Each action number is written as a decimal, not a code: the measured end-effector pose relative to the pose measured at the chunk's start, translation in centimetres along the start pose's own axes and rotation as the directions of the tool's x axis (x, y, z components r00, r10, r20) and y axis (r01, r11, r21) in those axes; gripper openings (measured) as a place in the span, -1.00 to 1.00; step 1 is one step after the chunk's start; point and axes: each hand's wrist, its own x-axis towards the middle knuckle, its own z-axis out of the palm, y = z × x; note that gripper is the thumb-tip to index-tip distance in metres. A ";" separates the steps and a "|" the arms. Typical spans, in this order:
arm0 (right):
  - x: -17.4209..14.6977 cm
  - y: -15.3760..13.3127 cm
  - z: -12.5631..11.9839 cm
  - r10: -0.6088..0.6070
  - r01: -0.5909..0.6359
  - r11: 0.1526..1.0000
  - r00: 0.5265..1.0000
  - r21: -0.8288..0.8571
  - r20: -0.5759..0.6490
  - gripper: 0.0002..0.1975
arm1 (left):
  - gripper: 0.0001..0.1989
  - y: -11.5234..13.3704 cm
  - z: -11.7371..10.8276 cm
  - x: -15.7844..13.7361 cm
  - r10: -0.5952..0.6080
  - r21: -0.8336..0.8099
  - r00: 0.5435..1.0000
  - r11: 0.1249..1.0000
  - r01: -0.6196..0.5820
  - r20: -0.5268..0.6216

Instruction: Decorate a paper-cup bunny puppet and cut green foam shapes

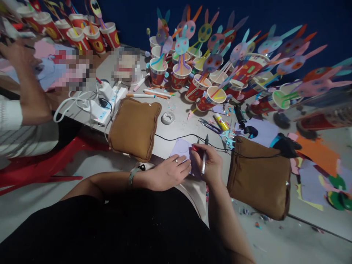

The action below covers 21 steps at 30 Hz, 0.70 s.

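Note:
A small piece of purple paper (180, 146) lies at the table's front edge, with a faint round outline on it. My left hand (172, 170) rests on it with fingers stretched out flat, a ring on one finger. My right hand (211, 161) is closed around a pen (204, 164) with a pale, shiny barrel, just right of the paper. Something small and red shows at the right fingertips; I cannot make out what it is. A roll of tape (168, 117) lies beyond the paper. Scissors (210, 125) and a yellow glue stick (221, 122) lie farther right.
Brown cushions (134, 128) flank my hands. A power strip (108, 106) with cables stands left. Several paper cups (180, 76) with rabbit-faced figures line the back. Coloured paper scraps (316, 150) lie right. At far left is another person's arm (30, 84).

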 end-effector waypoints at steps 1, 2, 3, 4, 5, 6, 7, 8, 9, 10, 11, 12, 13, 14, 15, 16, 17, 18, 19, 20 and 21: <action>0.1 0.1 0.2 -0.004 0.004 1.000 1.000 -0.012 0.000 -0.80 | -0.62 0.0 0.0 0.0 0.001 -0.002 1.000 1.000 -0.001 0.000; 0.2 0.1 0.3 -0.008 0.008 1.000 1.000 -0.023 0.001 -0.80 | -0.63 -0.1 0.1 0.0 0.003 -0.003 1.000 1.000 -0.003 0.001; 0.3 0.2 0.4 -0.012 0.012 0.999 1.000 -0.034 0.003 -0.80 | -0.63 -0.1 0.1 0.0 0.008 -0.005 1.000 1.000 -0.008 0.001; 0.3 0.2 0.4 -0.015 0.015 0.999 1.000 -0.043 0.004 -0.80 | -0.64 -0.1 0.1 0.0 0.014 -0.007 1.000 1.000 -0.014 -0.001; 0.3 0.2 0.4 -0.016 0.016 0.999 1.000 -0.049 0.005 -0.79 | -0.64 -0.2 0.2 0.0 0.019 -0.009 1.000 1.000 -0.019 -0.001; 0.3 0.1 0.3 -0.013 0.013 0.999 1.000 -0.048 0.007 -0.78 | -0.64 -0.2 0.2 -0.1 0.021 -0.010 1.000 1.000 -0.021 -0.002; 0.3 0.1 0.2 -0.005 0.005 0.999 1.000 -0.041 0.009 -0.77 | -0.64 -0.2 0.1 -0.1 0.024 -0.011 1.000 1.000 -0.024 -0.004; 0.3 0.0 0.2 0.009 -0.008 1.000 1.000 -0.028 0.010 -0.75 | -0.64 -0.3 0.1 -0.1 0.025 -0.011 1.000 1.000 -0.025 -0.006; 0.3 -0.1 0.1 0.026 -0.025 1.000 1.000 -0.010 0.011 -0.74 | -0.63 -0.3 0.1 -0.1 0.024 -0.009 1.000 1.000 -0.024 -0.009; 0.3 -0.2 0.0 0.044 -0.044 0.999 0.999 0.009 0.009 -0.73 | -0.63 -0.3 0.0 -0.1 0.023 -0.007 1.000 1.000 -0.023 -0.012; 0.2 -0.2 -0.1 0.061 -0.061 0.998 0.998 0.028 0.005 -0.74 | -0.63 -0.3 0.0 -0.1 0.024 -0.005 1.000 1.000 -0.024 -0.014; 0.2 -0.3 -0.1 0.074 -0.074 0.996 0.997 0.044 0.000 -0.74 | -0.64 -0.3 -0.1 -0.1 0.028 -0.004 1.000 1.000 -0.028 -0.013; 0.3 -0.4 -0.1 0.083 -0.082 0.995 0.997 0.057 -0.006 -0.75 | -0.64 -0.3 -0.2 -0.1 0.031 -0.003 0.999 1.000 -0.031 -0.011; 0.3 -0.4 -0.2 0.085 -0.085 0.994 0.996 0.065 -0.009 -0.76 | -0.64 -0.4 -0.2 -0.1 0.032 -0.003 0.999 0.999 -0.033 -0.010; 0.4 -0.5 -0.2 0.084 -0.083 0.994 0.996 0.068 -0.011 -0.78 | -0.64 -0.4 -0.2 -0.1 0.033 -0.003 0.999 0.999 -0.033 -0.009; 0.4 -0.6 -0.1 0.083 -0.082 0.994 0.996 0.070 -0.013 -0.79 | -0.65 -0.4 -0.2 -0.1 0.033 -0.004 0.999 0.999 -0.033 -0.009; 0.5 -0.6 -0.1 0.080 -0.079 0.994 0.997 0.070 -0.016 -0.79 | -0.65 -0.4 -0.2 -0.1 0.030 -0.005 0.999 1.000 -0.030 -0.011; 0.6 -0.7 -0.1 0.080 -0.079 0.995 0.997 0.068 -0.019 -0.80 | -0.65 -0.4 -0.2 -0.1 0.028 -0.008 1.000 1.000 -0.028 -0.013; 0.7 -0.8 -0.1 0.082 -0.080 0.995 0.996 0.066 -0.022 -0.80 | -0.65 -0.4 -0.2 -0.1 0.028 -0.011 1.000 1.000 -0.028 -0.014; 0.7 -0.9 -0.1 0.084 -0.083 0.995 0.996 0.064 -0.023 -0.81 | -0.64 -0.4 -0.2 -0.1 0.029 -0.015 0.999 0.999 -0.029 -0.017; 0.8 -0.9 0.0 0.086 -0.085 0.994 0.996 0.063 -0.025 -0.81 | -0.64 -0.4 -0.2 -0.1 0.029 -0.019 0.999 0.999 -0.029 -0.022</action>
